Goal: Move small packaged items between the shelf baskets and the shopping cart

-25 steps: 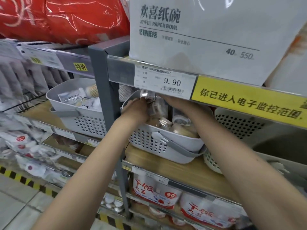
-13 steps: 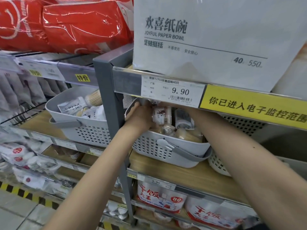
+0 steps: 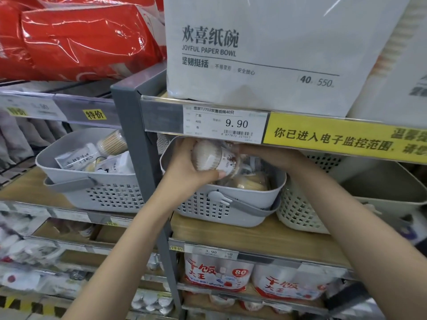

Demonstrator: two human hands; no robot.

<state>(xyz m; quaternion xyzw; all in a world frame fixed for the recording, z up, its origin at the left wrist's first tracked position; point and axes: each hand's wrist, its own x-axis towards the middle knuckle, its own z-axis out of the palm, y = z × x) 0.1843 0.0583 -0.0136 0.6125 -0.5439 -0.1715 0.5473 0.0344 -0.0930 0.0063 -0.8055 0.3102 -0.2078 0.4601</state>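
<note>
A grey perforated basket [image 3: 233, 211] with a handle stands on the wooden shelf, holding several small clear round packs. My left hand [image 3: 184, 167] grips one clear round pack of cotton swabs [image 3: 212, 157] lying on its side above the basket's left half, thumb under it. My right hand [image 3: 275, 155] reaches in from the right just under the upper shelf's price rail and touches the pack's far end; its fingers are mostly hidden behind the pack. No shopping cart is in view.
A second grey basket [image 3: 76, 188] with packets and a toothpick jar [image 3: 113, 143] sits on the shelf to the left of the grey upright post [image 3: 141, 158]. A cream basket [image 3: 298, 213] stands at the right. The paper bowl pack [image 3: 265, 54] sits on the upper shelf.
The pack has come up out of the basket's contents and now lies sideways in my left hand, nearer the front. Both hands moved slightly forward; the camera moved closer.
</note>
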